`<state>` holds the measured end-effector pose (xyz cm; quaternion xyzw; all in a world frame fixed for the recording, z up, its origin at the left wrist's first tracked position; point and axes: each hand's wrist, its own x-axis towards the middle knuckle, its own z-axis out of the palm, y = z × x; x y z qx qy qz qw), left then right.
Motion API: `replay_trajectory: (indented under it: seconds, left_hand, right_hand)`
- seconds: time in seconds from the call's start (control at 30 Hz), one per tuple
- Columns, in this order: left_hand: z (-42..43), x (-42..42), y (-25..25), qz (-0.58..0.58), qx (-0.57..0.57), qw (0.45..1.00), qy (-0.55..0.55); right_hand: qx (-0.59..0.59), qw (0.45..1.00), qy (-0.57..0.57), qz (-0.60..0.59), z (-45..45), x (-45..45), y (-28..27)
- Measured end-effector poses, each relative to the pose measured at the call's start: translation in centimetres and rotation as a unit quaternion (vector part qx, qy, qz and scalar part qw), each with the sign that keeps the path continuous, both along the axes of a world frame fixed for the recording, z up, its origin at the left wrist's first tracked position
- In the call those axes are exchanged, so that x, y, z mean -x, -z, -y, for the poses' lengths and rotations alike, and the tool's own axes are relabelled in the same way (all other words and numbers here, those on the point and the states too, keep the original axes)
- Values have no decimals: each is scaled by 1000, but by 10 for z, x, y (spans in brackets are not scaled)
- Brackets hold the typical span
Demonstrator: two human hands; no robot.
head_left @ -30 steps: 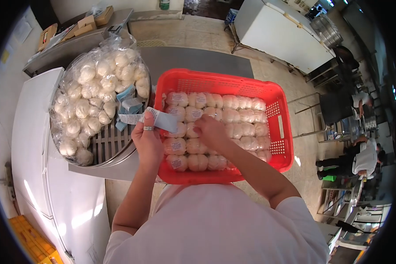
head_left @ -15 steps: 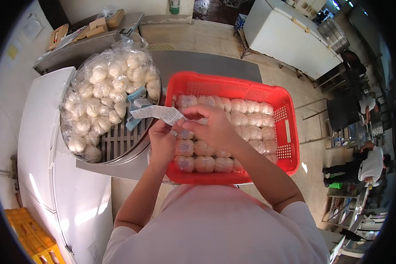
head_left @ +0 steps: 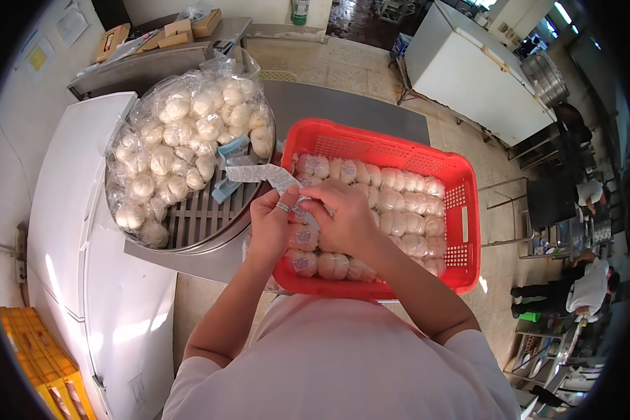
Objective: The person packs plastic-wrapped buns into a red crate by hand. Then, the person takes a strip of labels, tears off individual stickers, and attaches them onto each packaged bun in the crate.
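A strip of printed labels (head_left: 264, 175) runs from the round slatted tray to my hands. My left hand (head_left: 270, 218) pinches the strip over the left side of the red basket (head_left: 385, 141). Close beside it, my right hand (head_left: 343, 213) has its fingers closed at the strip's end. Rows of wrapped buns (head_left: 404, 203) fill the basket, and several at the left bear labels. Bagged buns (head_left: 178, 154) lie on the round tray (head_left: 204, 218), next to the blue part of the strip (head_left: 232, 150).
The grey table (head_left: 329, 106) lies under basket and tray. A side table (head_left: 141, 64) with cardboard pieces stands at the back left, white cabinets (head_left: 129, 294) at left, yellow crates (head_left: 42, 350) below. A white chest freezer (head_left: 476, 73) stands behind. Two people (head_left: 586, 287) are at the far right.
My right hand has left the buns and met my left hand at the label strip. The view has shifted, so basket and tray appear farther right.
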<state>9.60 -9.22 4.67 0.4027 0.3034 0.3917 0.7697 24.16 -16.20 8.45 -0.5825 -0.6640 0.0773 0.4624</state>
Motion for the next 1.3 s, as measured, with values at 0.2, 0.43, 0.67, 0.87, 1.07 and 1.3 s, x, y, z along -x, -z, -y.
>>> replay_trajectory:
  seconds: [0.2,0.43,0.67,0.87,1.07,1.3]
  left_hand:
    - [2,-8,6,-18,-41,999,-21]
    - [-2,-12,-5,27,63,992,-103]
    - [-3,-12,2,46,46,990,-124]
    - [-3,-10,9,25,23,994,-100]
    - [4,-13,-3,14,31,992,-125]
    - [-1,-10,20,3,-25,995,-93]
  right_hand:
    - [-59,993,16,104,6,2,1]
    - [-99,994,-17,-38,20,5,-31]
    - [329,898,143,-256,41,-66,67]
    - [456,874,140,-92,59,-47,102]
    - [443,877,166,81,56,-45,95]
    - [463,875,73,119,66,-47,111]
